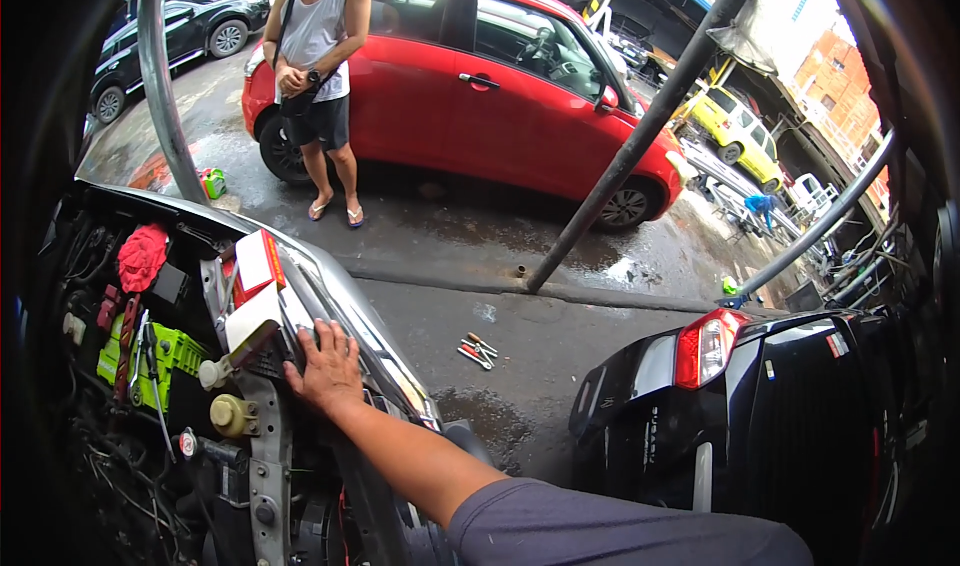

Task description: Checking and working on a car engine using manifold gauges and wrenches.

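My right hand lies flat, back upward and fingers apart, on the front edge of a silver car whose engine bay is uncovered. It holds nothing that I can see. Just beyond the fingertips rests a red and white box. A white block-like object sits beside the hand, above a yellowish round cap. Farther left, a ratchet wrench and a red metal bar lie over a bright green battery. A red cloth is bunched behind them. My left hand is out of view.
Red-handled hand tools lie on the concrete. A black car's rear stands close on my right. Beyond a slanted metal pole is a red car, with a person standing beside it. Another pole rises at left.
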A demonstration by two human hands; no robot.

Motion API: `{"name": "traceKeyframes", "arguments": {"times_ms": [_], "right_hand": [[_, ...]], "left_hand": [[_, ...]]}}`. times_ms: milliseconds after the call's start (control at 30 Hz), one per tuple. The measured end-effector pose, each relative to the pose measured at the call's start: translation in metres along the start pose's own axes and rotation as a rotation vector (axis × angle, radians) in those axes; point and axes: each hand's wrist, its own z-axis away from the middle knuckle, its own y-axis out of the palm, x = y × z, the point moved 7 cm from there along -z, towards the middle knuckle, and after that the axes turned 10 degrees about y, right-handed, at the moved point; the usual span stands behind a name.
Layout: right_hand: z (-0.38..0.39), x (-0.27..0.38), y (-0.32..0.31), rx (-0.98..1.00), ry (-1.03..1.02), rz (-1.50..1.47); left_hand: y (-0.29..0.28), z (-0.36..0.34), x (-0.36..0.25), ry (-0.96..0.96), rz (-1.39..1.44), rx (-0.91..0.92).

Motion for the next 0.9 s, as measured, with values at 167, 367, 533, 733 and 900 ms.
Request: {"name": "traceKeyframes", "arguments": {"times_ms": [167, 367, 533, 733, 900], "right_hand": [[0.002, 0.007, 0.005, -0.155, -0.061, 0.03], [0.001, 0.009, 0.008, -0.132, -0.038, 0.071], [0.005, 0.015, 0.004, -0.129, -0.042, 0.082], [0.006, 0.023, 0.007, -0.153, -0.056, 0.155], [0.009, 0.026, 0.01, -0.163, -0.034, 0.205]], "left_hand": [[-0.02, 0.051, 0.008, -0.383, -0.14, -0.007], [0.027, 0.061, -0.026, -0.028, -0.102, 0.156], [0.026, 0.064, -0.022, -0.123, -0.119, 0.121], [0.034, 0.068, -0.021, -0.15, 0.042, 0.225], [0.036, 0.072, -0.024, -0.147, 0.006, 0.215]]}}
